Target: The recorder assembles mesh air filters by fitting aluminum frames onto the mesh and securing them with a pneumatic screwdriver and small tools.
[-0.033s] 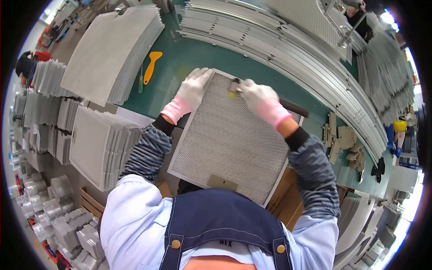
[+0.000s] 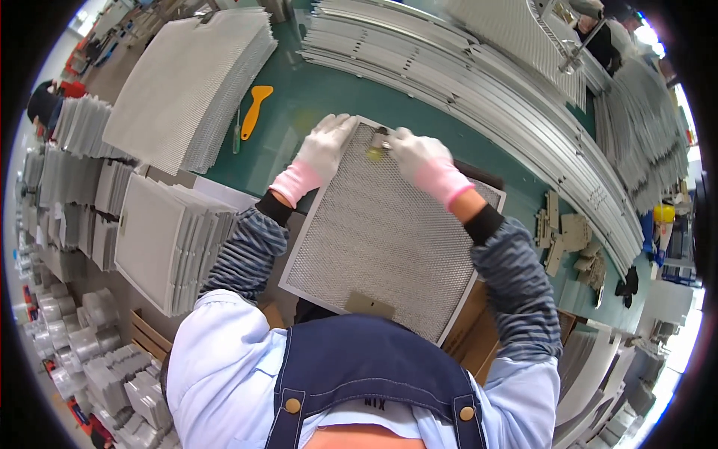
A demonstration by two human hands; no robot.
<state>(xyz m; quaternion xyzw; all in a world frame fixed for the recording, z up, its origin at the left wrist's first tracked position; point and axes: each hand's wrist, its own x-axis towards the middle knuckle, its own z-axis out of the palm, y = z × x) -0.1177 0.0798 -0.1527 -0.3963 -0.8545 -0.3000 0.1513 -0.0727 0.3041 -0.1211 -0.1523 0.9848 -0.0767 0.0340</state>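
Mesh fills the middle of the head view: a square metal filter panel with a silver frame lies tilted on the green desk, its near edge over the person's lap and its far edge toward the stacks beyond. Both hands wear white gloves with pink cuffs. The left hand lies over the panel's far left corner, fingers curled around the frame edge and gripping it. The right hand rests on the far edge just beside it, fingers pinched on a small metal clip at the middle of that edge; a yellowish spot sits on the mesh right under the clip. A small flat metal tab shows at the panel's near edge.

To the left on the desk, an orange-handled scraper lies near a thin green-handled tool, both well apart from the hands. A tall stack of mesh sheets stands beyond them, and a stack of framed panels sits beside the left forearm. Long rows of metal frame strips run across the far side of the desk.
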